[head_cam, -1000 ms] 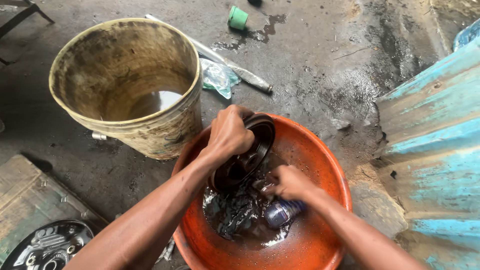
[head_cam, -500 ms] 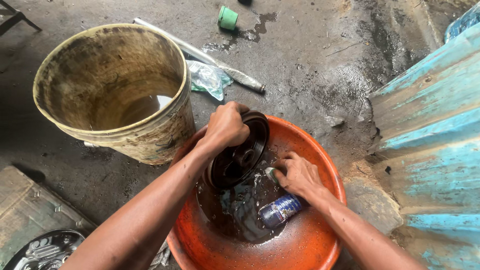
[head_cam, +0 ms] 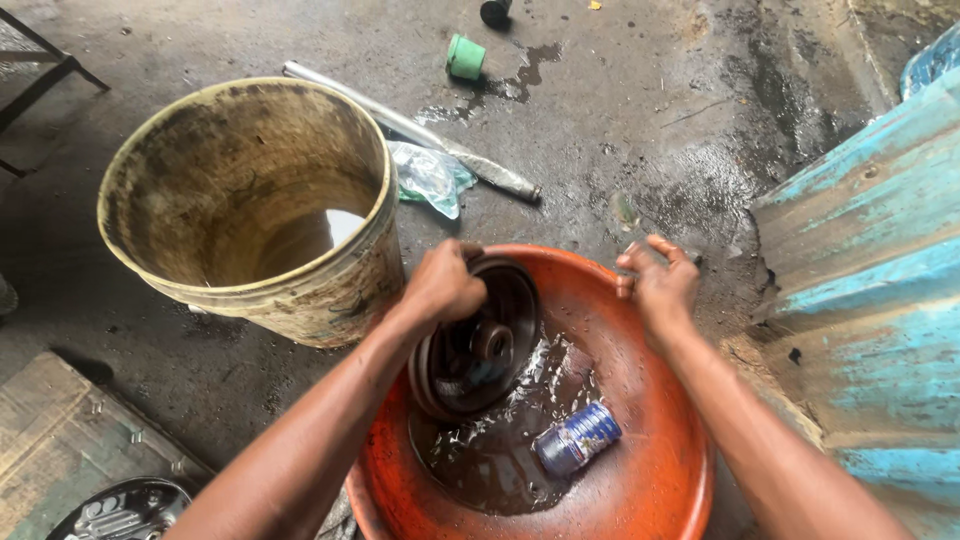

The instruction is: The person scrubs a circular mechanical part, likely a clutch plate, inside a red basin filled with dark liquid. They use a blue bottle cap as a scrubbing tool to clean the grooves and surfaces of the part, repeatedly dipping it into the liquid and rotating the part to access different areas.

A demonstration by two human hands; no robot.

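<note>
Dark round metal part (head_cam: 478,345), looks like a pulley or clutch disc with a central hub, standing on edge and tilted, in the left half of the orange basin (head_cam: 640,500). Its lower rim sits in the dirty brown liquid (head_cam: 500,460) pooled at the basin bottom; its top edge is near the basin's far-left rim

Left hand (head_cam: 440,285) wrapped over the top edge of the disc, fingers curled tight around the rim, gripping it. Right hand (head_cam: 660,285) at the basin's far-right rim, fingers bent and slightly apart, thumb out to the left; looks to be resting on or grabbing the rim, can't tell for sure if there's contact, holding nothing else

Small blue-capped bottle (head_cam: 578,438) lying on its side in the liquid, just right of the disc, not touching either hand

Outside the basin: large grimy cream bucket (head_cam: 330,290), upright, just left of the basin and close to the left forearm, some liquid at its bottom. Behind it on the wet concrete floor (head_cam: 620,130): long grey metal tube (head_cam: 400,125) lying diagonally, crumpled clear plastic bag (head_cam: 430,175) against it, green cup-shaped cap (head_cam: 465,57) further back beside a dark spill. Blue-painted corrugated sheet (head_cam: 870,260) along the right side. Bottom left: wooden board (head_cam: 60,450) with a dark metal cover (head_cam: 125,512) next to it
</note>
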